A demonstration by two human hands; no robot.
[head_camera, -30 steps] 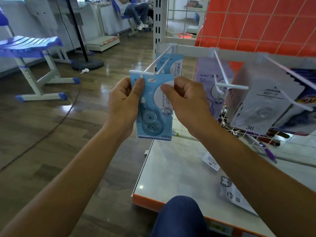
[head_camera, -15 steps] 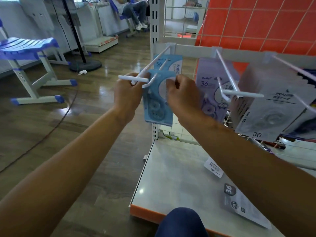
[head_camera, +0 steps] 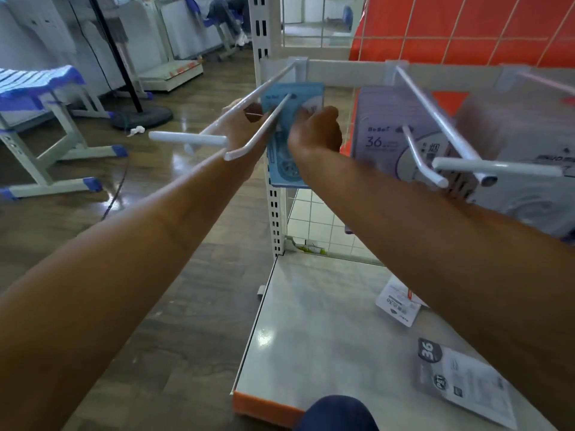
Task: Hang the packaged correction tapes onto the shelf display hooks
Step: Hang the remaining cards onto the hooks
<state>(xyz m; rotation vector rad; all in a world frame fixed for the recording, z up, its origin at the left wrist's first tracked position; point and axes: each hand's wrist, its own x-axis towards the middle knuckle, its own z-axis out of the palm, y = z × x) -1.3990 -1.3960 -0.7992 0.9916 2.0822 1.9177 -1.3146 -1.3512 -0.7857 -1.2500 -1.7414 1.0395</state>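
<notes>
A blue packaged correction tape (head_camera: pixel 287 141) hangs far back on the leftmost white display hook (head_camera: pixel 261 132). My left hand (head_camera: pixel 245 119) grips its left edge and my right hand (head_camera: pixel 314 132) grips its right edge. Both arms reach under the hook's two prongs. Purple-grey packaged tapes (head_camera: pixel 385 135) hang on the middle hook (head_camera: pixel 435 132). More packs (head_camera: pixel 529 169) hang further right, blurred. Two loose packs lie on the grey shelf (head_camera: pixel 311 331): a grey one (head_camera: pixel 460 381) and a small white one (head_camera: pixel 398 306).
An orange panel with white wire grid (head_camera: pixel 466 26) backs the shelf. A slotted white upright (head_camera: pixel 275 197) stands at its left corner. On the wooden floor to the left are a blue and white bench (head_camera: pixel 40 88) and a black stand base (head_camera: pixel 143 116). My knee (head_camera: pixel 336 415) shows at the bottom.
Both hands have pushed the blue pack from the hook's tip back along the prongs toward the shelf. My head moved closer, so the hooks look larger.
</notes>
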